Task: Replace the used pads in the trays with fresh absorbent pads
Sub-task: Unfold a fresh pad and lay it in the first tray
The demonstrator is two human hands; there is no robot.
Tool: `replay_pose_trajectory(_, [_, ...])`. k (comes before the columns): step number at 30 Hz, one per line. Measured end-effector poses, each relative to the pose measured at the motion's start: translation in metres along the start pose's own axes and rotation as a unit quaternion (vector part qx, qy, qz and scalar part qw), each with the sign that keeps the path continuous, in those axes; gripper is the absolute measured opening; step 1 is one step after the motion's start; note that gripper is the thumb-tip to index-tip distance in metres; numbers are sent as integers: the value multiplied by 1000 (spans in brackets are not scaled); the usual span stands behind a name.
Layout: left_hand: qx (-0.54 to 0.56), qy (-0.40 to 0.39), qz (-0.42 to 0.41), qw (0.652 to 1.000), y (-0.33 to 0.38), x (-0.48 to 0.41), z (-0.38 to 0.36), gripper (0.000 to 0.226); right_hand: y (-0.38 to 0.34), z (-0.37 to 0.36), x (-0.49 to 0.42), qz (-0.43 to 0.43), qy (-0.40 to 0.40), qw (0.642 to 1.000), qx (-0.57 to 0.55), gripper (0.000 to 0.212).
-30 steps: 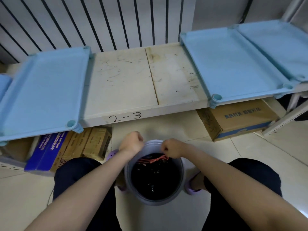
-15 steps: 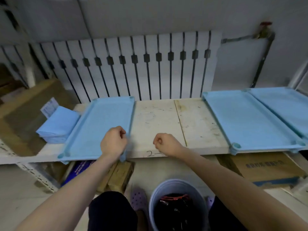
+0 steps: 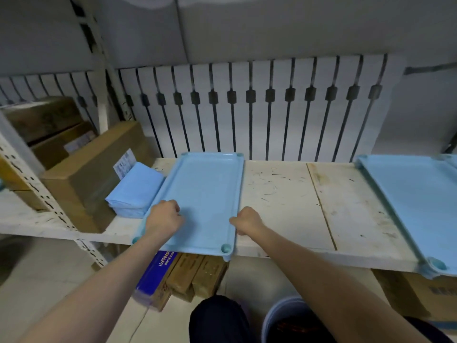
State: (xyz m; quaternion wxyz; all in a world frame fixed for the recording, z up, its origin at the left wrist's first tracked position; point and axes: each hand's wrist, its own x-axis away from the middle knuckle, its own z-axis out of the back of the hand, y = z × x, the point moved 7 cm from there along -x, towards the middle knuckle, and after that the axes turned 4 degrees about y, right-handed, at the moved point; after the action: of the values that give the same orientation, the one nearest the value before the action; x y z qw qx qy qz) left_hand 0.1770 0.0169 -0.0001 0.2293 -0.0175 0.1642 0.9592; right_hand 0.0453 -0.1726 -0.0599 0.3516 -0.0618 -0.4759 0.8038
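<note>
A: Blue plastic tray (image 3: 210, 184) on the worn white shelf (image 3: 279, 194): both hands have moved up to it from the grey-blue bucket (image 3: 269, 318).
B: Gripping?
A: Left hand (image 3: 163, 219) and right hand (image 3: 247, 220) are curled at its sides; can't tell. Stack of folded blue pads (image 3: 136, 191) just beside, untouched. Relining likely next.

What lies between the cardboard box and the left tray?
A stack of folded blue pads on the shelf, shown in the head view.
</note>
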Motion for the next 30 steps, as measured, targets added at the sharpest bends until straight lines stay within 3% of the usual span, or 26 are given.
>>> replay_pose_trajectory(6, [-44, -12, 6, 999, 4, -9, -4, 39, 14, 17, 0, 17, 18, 1000, -12, 39])
replay_pose_trajectory(13, [-24, -53, 58, 997, 26, 9, -24, 46, 63, 84, 19, -13, 15, 1000, -17, 33])
replay_pose_trajectory(18, [43, -103, 13, 994, 63, 25, -46, 27, 95, 133, 39, -34, 20, 999, -32, 21])
replay_pose_trajectory(21, [61, -110, -13, 992, 98, 39, -50, 16, 112, 167, 51, -44, 37, 998, -29, 26])
replay_pose_trajectory(30, [82, -121, -55, 988, 170, 66, -67, 10, 157, 226, 76, -107, 29, 994, 6, 24])
